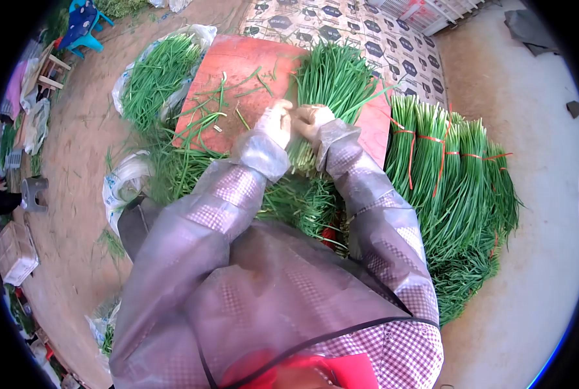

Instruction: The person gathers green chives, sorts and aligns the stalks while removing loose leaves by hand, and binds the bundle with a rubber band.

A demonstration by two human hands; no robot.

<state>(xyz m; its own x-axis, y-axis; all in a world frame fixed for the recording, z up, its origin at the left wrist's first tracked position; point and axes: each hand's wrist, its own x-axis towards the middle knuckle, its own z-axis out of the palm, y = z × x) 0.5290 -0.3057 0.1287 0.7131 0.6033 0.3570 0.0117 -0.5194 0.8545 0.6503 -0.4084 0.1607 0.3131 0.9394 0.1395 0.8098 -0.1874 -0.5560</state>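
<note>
A thick bunch of green chives lies on a red board, its leaves spread towards the far edge and its pale stalk ends towards me. My right hand, gloved and closed, rests on the middle of this bunch. Just to its left, my left hand is closed too, with fingers curled at the bunch's left side. What its fingers pinch, if anything, is too small to make out. Loose chives are scattered over the board's left half.
Several chive bunches tied with red bands stand at the board's right. Loose chives heap up in a plastic bag at the left and below my forearms. Patterned sheeting covers the floor behind. A blue chair is at far left.
</note>
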